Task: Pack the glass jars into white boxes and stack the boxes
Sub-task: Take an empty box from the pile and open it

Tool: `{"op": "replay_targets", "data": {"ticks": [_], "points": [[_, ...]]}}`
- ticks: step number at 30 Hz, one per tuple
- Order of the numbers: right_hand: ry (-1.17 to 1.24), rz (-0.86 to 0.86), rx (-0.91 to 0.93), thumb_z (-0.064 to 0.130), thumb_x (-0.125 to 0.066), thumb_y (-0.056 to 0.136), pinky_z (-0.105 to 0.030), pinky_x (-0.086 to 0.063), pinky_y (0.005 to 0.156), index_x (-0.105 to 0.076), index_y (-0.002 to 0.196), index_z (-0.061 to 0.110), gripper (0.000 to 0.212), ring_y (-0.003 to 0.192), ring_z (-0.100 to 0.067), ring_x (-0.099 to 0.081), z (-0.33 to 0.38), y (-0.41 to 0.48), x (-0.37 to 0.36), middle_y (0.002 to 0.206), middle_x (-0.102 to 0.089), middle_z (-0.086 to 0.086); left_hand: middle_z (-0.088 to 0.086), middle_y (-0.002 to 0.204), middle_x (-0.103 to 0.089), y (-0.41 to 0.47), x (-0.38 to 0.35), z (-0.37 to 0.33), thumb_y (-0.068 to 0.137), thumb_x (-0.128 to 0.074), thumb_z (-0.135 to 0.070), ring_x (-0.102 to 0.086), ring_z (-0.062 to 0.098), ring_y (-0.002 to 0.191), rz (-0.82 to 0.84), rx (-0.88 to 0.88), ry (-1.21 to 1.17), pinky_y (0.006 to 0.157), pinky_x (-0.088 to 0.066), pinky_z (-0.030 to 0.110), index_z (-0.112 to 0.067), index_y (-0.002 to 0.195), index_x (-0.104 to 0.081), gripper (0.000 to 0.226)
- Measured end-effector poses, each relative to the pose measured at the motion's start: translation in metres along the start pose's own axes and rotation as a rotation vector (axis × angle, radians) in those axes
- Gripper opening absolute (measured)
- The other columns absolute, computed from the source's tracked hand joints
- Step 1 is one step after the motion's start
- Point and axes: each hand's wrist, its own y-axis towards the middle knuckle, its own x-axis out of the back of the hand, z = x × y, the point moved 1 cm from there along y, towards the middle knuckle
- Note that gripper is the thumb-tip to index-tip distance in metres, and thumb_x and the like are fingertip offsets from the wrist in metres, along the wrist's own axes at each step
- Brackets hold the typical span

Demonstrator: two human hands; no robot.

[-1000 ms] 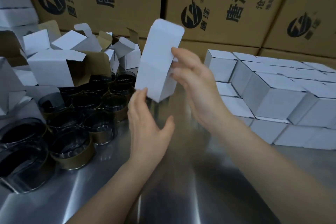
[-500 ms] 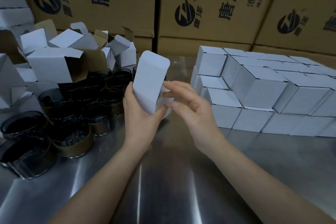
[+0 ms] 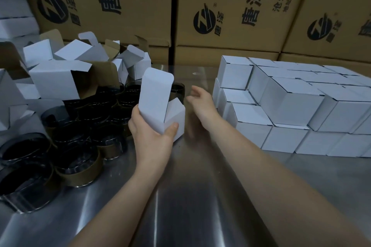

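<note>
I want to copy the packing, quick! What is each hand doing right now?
Left hand: holds the white box, flap up.
Right hand: open, holds nothing, beside the box.

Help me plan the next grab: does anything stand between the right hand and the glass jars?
Nothing visible blocks the nearest jar, just left of the open right hand. The other jars lie beyond the white box that the left hand holds, so it stands in between.

Jars left, stacked boxes right
</note>
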Motion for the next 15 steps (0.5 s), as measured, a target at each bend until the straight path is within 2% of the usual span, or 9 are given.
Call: {"op": "replay_targets", "data": {"ticks": [5,9,12,15], "points": [[0.009,0.115,-0.072,0.02,-0.071,0.087,-0.038,-0.03,0.114,-0.012,0.155,0.02,0.09,0.144,-0.024,-0.027,-0.009,0.021,-0.009,0.159,-0.023,-0.006,-0.004,0.15,-0.021,0.001,-0.002,0.004,0.08,-0.078,-0.021,-0.032,0.009,0.128,0.016,0.032,0.052,0.098,-0.026,0.021,-0.022,0.154,-0.016,0.097],[-0.055,0.115,-0.069,0.032,-0.077,0.082,-0.049,-0.027,0.116,-0.006,0.156,0.022,0.102,0.147,-0.027,-0.018,-0.009,0.032,-0.018,0.16,-0.021,-0.007,-0.009,0.152,-0.016,0.001,-0.003,0.005,0.082,-0.077,-0.022,-0.027,0.005,0.131,0.031,0.042,0.059,0.101,-0.022,0.018,-0.024,0.157,-0.005,0.104],[-0.214,0.099,-0.035,0.044,-0.072,0.083,-0.052,-0.023,0.116,-0.009,0.155,0.025,0.098,0.147,-0.031,-0.016,-0.008,0.037,-0.026,0.158,-0.028,-0.006,-0.01,0.152,-0.017,0.001,-0.003,0.006,0.082,-0.076,-0.02,-0.026,0.005,0.134,0.034,0.027,0.056,0.102,-0.021,0.018,-0.027,0.157,-0.004,0.105],[-0.273,0.053,0.031,0.04,-0.068,0.087,-0.05,-0.024,0.115,-0.022,0.153,0.026,0.082,0.144,-0.032,-0.024,-0.007,0.037,-0.033,0.153,-0.038,-0.003,-0.009,0.153,-0.02,0.0,-0.002,0.005,0.081,-0.077,-0.017,-0.026,0.007,0.138,0.044,0.007,0.052,0.104,-0.023,0.021,-0.03,0.156,-0.007,0.103]]}}
